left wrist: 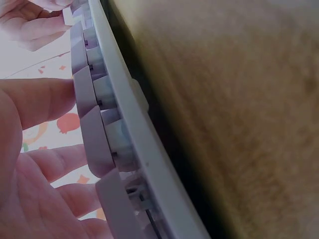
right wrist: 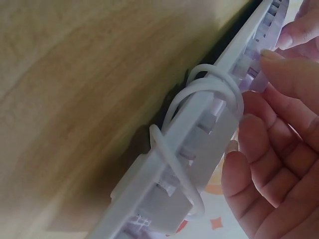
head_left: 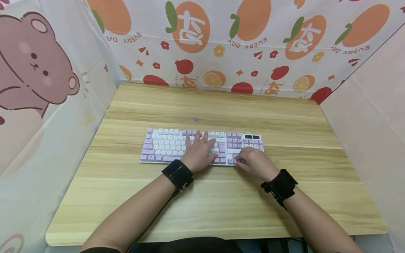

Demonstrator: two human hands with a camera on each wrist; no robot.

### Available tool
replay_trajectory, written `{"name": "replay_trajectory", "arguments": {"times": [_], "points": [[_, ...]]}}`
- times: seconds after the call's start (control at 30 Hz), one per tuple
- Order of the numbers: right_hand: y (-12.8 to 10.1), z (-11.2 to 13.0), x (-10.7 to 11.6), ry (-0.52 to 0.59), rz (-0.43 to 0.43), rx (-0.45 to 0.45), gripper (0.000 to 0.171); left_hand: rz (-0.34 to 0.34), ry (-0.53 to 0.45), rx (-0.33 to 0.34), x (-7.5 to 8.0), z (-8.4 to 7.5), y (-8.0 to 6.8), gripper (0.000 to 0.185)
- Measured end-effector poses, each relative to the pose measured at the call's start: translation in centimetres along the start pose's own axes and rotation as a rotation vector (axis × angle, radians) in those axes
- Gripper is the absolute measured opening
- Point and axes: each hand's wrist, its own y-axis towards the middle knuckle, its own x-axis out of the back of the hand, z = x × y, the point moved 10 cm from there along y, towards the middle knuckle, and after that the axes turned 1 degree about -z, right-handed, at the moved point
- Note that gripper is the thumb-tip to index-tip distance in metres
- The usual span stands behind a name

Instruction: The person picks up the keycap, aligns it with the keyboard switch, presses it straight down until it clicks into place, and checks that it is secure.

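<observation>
One keyboard (head_left: 171, 146), one loose keycap (head_left: 196, 118), two hands (head_left: 200, 153).

- Keyboard (head_left: 177, 146): middle keys hidden under the left hand (head_left: 199, 153); lower right keys hidden under the right hand (head_left: 254, 162).
- Small purple object (head_left: 196, 118) on the table (head_left: 221, 203): too small to identify.
- Both wrist views: keyboard cut off by picture edges.

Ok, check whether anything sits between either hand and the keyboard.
Nothing visible does. The left hand lies flat on the keyboard, and the right hand rests with curled fingers on its right end. The loose keycap lies apart, behind the keyboard.
</observation>
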Motion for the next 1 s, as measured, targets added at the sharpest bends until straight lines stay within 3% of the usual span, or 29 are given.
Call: {"name": "replay_trajectory", "arguments": {"times": [0.33,0.63,0.87,1.0], "points": [[0.1,0.1,-0.1,-0.013,0.004,-0.009,0.009,0.022,-0.013,0.009,-0.1,0.0,0.0,0.061],[0.0,1.2,0.0,-0.117,-0.042,0.066,0.010,0.013,0.011,-0.001,0.3,-0.3,0.0,0.060],[0.2,1.4,0.0,-0.130,-0.035,0.053,0.009,0.026,0.026,0.010,0.4,-0.4,0.1,0.062],[0.1,1.9,-0.3,-0.190,-0.034,0.103,0.005,0.037,0.023,0.014,0.2,-0.4,0.2,0.062]]}}
